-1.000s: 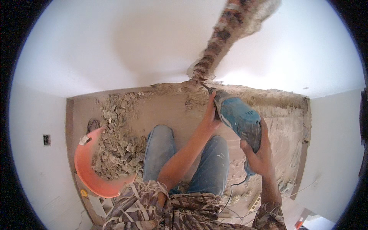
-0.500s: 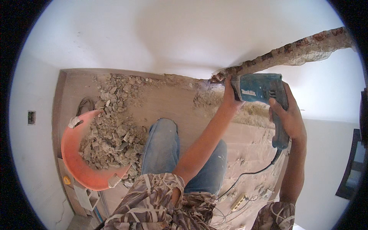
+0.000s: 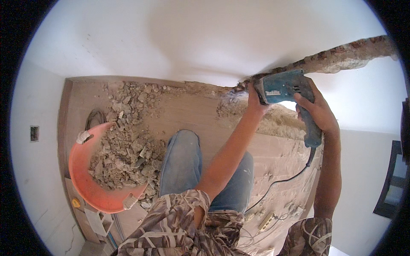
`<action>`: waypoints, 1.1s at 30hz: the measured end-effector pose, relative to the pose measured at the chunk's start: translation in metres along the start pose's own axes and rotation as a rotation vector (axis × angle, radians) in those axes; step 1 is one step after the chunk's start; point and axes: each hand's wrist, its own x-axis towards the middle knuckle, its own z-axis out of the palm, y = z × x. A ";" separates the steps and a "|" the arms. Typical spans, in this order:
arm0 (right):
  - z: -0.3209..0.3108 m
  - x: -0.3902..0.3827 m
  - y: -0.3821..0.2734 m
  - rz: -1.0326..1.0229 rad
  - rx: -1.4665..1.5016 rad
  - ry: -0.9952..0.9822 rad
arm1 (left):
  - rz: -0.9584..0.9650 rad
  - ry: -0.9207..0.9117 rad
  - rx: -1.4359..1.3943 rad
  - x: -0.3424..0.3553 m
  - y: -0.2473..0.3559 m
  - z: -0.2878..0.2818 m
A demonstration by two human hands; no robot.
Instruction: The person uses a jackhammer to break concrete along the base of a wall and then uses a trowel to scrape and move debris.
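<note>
A teal rotary hammer drill is held level in front of the broken wall, its nose pointing left. My left hand is closed round the front of the drill, beside its dark collar. My right hand wraps the rear handle, thumb on the near side. The drill's front end meets the rough, broken edge at the wall's foot; I cannot make out the bit. From there a jagged groove of bare masonry climbs the white wall to the right. A black cord hangs from the handle.
Left of my knees, rubble is heaped in and around an orange tub. A coil of wire lies behind it. On the dusty floor at right are a power strip, loose cables and scattered debris. Broken floor runs along the wall.
The drill has shifted slightly up and left, its handle end rising toward the groove. Both hands have moved with it and keep their hold.
</note>
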 end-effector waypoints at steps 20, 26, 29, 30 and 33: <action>0.063 -0.207 0.098 0.068 0.150 0.193 | -0.064 0.096 0.275 -0.133 -0.060 -0.069; 0.045 -0.135 0.105 -0.234 -0.040 0.278 | -0.015 -0.079 0.273 -0.084 -0.034 -0.041; 0.050 -0.108 0.078 -0.165 0.043 0.211 | -0.011 -0.069 0.255 -0.065 -0.016 -0.042; 0.048 -0.102 0.059 -0.067 0.124 0.159 | -0.007 -0.103 0.232 -0.058 -0.011 -0.040; 0.030 -0.083 0.031 -0.076 0.080 0.121 | -0.017 -0.145 0.116 -0.034 -0.003 -0.036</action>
